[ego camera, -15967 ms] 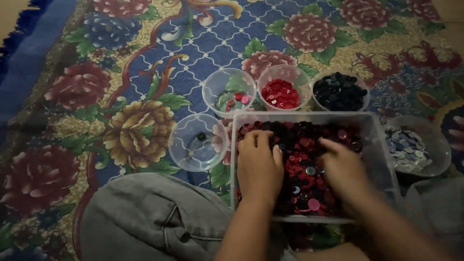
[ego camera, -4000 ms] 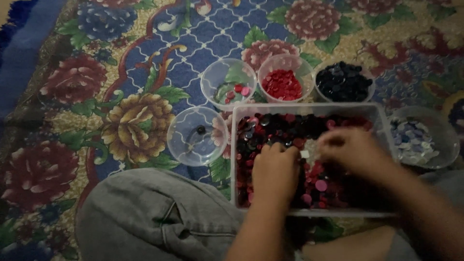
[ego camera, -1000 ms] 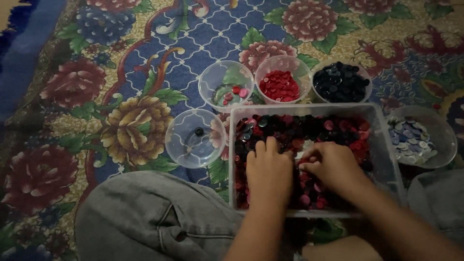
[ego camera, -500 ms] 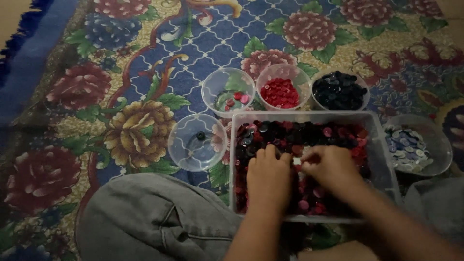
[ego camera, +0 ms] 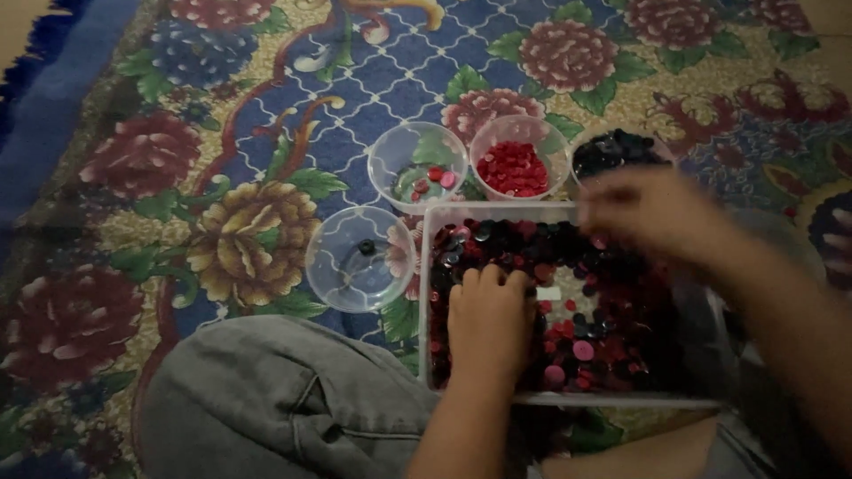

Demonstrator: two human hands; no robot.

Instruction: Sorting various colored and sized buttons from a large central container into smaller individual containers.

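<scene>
- Fingers of the left hand (ego camera: pixel 486 321) lay curled, palm down, on the mixed buttons (ego camera: pixel 586 310) in the clear rectangular tub (ego camera: pixel 428 293), pinching nothing visible.
- Blurred right hand (ego camera: pixel 652 213) hovered at two o'clock above the tub; its grip could not be told.
- Anything it carried might have dropped short of the black-button bowl (ego camera: pixel 617 149) at one o'clock.
- A sweeping wrist could have tipped the red-button bowl (ego camera: pixel 517 164) at twelve.

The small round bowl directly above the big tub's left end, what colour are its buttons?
Red buttons, seen in the head view.
</scene>
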